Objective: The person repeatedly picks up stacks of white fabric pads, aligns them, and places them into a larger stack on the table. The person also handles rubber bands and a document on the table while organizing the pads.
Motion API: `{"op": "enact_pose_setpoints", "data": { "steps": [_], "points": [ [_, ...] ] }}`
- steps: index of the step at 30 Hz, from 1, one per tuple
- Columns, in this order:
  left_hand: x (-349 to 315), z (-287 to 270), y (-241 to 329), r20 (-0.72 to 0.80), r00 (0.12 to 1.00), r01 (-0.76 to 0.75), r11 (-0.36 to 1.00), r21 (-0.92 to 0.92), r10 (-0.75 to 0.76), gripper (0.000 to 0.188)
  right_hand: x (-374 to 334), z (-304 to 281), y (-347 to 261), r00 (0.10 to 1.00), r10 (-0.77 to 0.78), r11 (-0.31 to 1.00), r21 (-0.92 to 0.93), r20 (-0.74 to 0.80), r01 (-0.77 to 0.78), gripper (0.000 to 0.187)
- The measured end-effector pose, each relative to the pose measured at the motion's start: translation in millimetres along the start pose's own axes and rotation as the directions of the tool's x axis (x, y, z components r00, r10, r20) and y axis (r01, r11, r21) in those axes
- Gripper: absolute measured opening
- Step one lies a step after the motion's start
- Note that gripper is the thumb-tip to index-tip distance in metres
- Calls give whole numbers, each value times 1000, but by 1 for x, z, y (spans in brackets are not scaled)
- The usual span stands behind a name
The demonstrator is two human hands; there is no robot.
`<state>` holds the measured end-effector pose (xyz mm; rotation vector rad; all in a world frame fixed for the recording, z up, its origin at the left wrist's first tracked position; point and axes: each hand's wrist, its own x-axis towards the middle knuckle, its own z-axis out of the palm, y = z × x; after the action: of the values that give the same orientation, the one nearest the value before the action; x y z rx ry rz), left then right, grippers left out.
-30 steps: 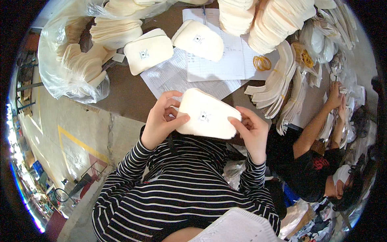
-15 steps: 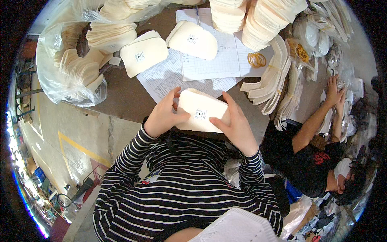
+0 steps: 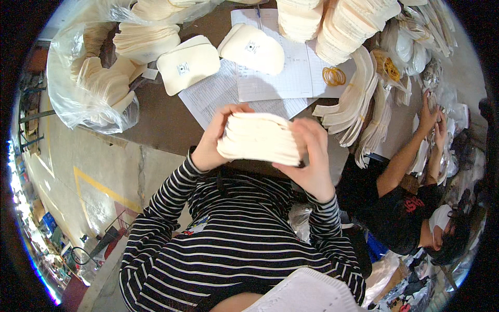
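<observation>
Between my two hands is a stack of cream pads (image 3: 259,139), tilted so that its layered edges face up. My left hand (image 3: 212,139) grips its left end, fingers bent over the far side. At the other end my right hand (image 3: 316,161) holds the stack with thumb below and fingers above, slightly blurred. Two more pad stacks with rounded corners and a small printed mark, a left one (image 3: 188,65) and a right one (image 3: 254,49), lie beyond on the table. The stack's printed face is turned out of sight.
Papers (image 3: 270,83) lie on the brown table (image 3: 161,117). Yellow rubber bands (image 3: 333,76) sit on them. A clear plastic bag (image 3: 125,117) of pads is at left. Tall pad piles (image 3: 299,21) and bundled cream strips (image 3: 353,99) stand right. A co-worker (image 3: 400,192) works at far right.
The stack has tipped in my hands: its printed top face showed before, and now its layered side does. My fingers have shifted round its ends.
</observation>
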<state>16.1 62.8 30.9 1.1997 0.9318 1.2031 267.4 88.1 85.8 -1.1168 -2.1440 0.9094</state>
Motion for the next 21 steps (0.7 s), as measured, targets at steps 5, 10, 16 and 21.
{"op": "enact_pose_setpoints", "data": {
  "steps": [5, 10, 16, 21],
  "points": [
    [6, 0, -25, 83, 996, 18, 991, 136, -30, 113, 1, 48, 50, 991, -65, 998, -11, -113, 64, 122],
    [8, -11, -24, 112, 988, 80, 968, 239, -110, 92, 5, 31, 26, 994, 107, 987, -123, 1, -106, 106],
    [16, -14, -21, 94, 995, -2, 938, 346, -33, 76, 31, 15, -11, 999, -1, 942, -336, 52, 18, 91],
    [14, -12, -11, 18, 996, 79, 970, 229, -85, 81, 44, 29, -20, 996, 73, 932, -360, 49, -50, 74]
  ]
}}
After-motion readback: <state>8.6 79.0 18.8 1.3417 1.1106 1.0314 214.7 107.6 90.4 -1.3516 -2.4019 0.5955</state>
